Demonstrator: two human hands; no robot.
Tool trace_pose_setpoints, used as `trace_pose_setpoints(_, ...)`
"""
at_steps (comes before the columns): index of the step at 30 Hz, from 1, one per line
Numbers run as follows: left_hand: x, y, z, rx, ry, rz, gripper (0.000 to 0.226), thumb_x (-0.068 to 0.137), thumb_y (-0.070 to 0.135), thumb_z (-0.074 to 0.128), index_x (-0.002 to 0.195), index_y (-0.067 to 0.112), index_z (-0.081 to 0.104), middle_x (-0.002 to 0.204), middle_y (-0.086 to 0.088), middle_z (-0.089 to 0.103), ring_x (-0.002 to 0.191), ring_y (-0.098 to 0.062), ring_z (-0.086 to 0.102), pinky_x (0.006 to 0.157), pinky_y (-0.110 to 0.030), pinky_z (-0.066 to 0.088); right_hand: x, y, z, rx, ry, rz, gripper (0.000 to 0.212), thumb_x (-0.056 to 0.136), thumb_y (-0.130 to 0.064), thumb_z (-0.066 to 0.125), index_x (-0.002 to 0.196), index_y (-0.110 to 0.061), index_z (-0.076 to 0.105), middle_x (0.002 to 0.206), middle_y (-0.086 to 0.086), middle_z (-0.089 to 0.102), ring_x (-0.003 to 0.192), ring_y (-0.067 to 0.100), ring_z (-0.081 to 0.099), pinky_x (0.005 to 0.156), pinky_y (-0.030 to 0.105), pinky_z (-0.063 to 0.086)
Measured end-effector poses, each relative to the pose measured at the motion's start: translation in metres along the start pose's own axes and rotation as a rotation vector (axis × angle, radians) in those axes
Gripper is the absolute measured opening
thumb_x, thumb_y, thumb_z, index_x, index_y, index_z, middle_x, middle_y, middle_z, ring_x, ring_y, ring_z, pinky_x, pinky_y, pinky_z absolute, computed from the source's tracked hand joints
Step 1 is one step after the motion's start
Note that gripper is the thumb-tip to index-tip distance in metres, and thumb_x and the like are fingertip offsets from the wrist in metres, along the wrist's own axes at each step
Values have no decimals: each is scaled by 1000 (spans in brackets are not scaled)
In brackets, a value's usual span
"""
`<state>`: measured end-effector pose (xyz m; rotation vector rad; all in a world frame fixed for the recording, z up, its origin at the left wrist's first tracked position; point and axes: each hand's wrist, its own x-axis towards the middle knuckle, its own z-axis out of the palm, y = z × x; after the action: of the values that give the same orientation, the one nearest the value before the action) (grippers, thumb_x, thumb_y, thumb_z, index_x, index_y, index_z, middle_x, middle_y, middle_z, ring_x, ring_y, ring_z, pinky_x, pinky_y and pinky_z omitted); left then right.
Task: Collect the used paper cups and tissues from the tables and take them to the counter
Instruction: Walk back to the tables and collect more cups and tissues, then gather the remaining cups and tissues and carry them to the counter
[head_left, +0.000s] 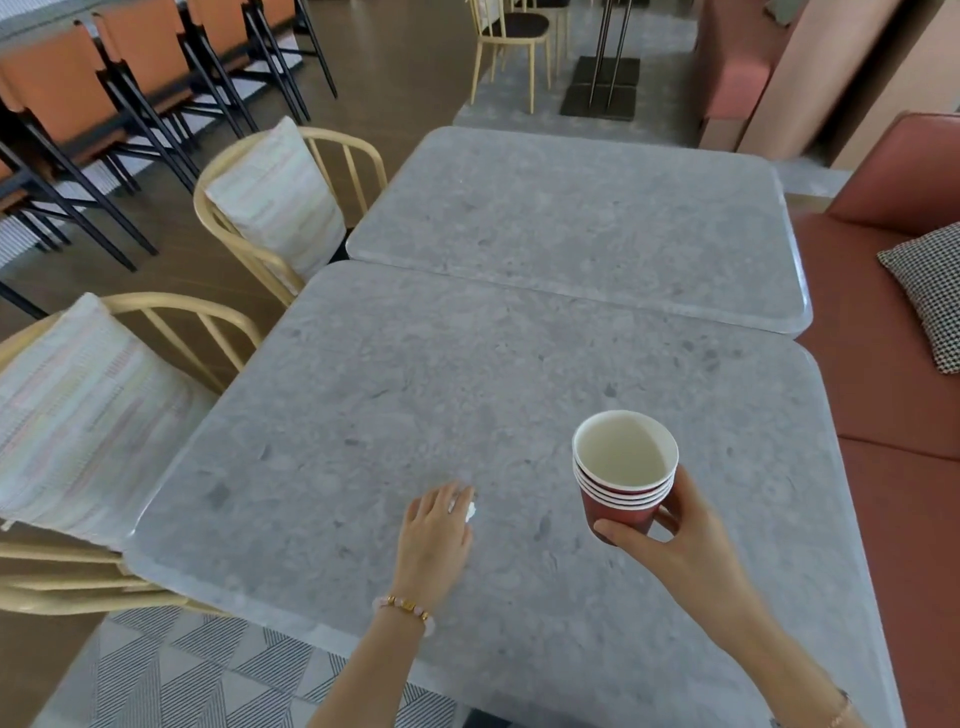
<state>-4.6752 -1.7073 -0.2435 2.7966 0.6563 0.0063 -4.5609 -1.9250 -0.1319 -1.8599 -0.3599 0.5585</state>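
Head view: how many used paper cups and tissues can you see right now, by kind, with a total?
Paper cups: 4, going by the rims, nested in one stack gripped by the right hand
Tissues: 1, a small white wad on the table at the fingertips of the left hand
Total: 5

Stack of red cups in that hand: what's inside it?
The top cup of the stack of red paper cups shows a bare white inside, seemingly empty. The nested cups below are covered, so their insides cannot be seen.
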Motion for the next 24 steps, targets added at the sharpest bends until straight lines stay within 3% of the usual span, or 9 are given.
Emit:
trace_pose_setpoints(4, 3, 3, -4, -18, 47, 24, 40, 61, 3, 82, 98, 13, 70, 98, -3, 69, 87, -23, 67, 71, -35, 53, -1, 1, 1, -4, 12, 15, 64, 66, -13, 84, 111, -44, 51, 108, -23, 66, 100, -9, 60, 81, 17, 45)
trace_pose_setpoints(7, 7, 5, -9, -27, 97, 33, 37, 62, 2, 80, 96, 13, 70, 94, -2, 68, 83, -22, 66, 72, -34, 52, -1, 3, 0, 4, 20, 25, 65, 66, -13, 84, 114, -43, 52, 108, -22, 66, 100, -8, 60, 80, 16, 45)
trace_pose_setpoints(10, 13, 11, -21, -19, 192, 88, 41, 52, 0, 86, 89, 12, 70, 84, -2, 68, 71, -21, 66, 62, -34, 54, -1, 5, 1, 8, 24, 26, 65, 66, -13, 85, 114, -42, 52, 107, -23, 67, 101, -7, 61, 80, 16, 45)
trace_pose_setpoints(16, 17, 30, -65, -194, 366, 109, 33, 67, -1, 78, 95, 11, 65, 91, -2, 67, 74, -24, 63, 67, -36, 49, 2, 2, 5, 17, 22, 12, 64, 65, -10, 85, 110, -43, 52, 109, -17, 67, 100, -5, 61, 77, 13, 46)
trace_pose_setpoints(21, 9, 40, -102, -306, 486, 151, 33, 69, 0, 77, 97, 11, 65, 95, 0, 67, 78, -22, 63, 72, -28, 44, 4, -7, 14, 27, 19, -18, 63, 65, -10, 84, 108, -43, 52, 108, -19, 66, 96, -11, 60, 71, 6, 46)
trace_pose_setpoints(24, 2, 39, -118, -349, 532, 169, 30, 72, 2, 76, 97, 12, 65, 95, 1, 66, 81, -19, 61, 74, -28, 46, 3, -13, 20, 31, 19, -27, 64, 65, -13, 85, 110, -44, 51, 109, -19, 66, 100, -6, 61, 76, 12, 45)
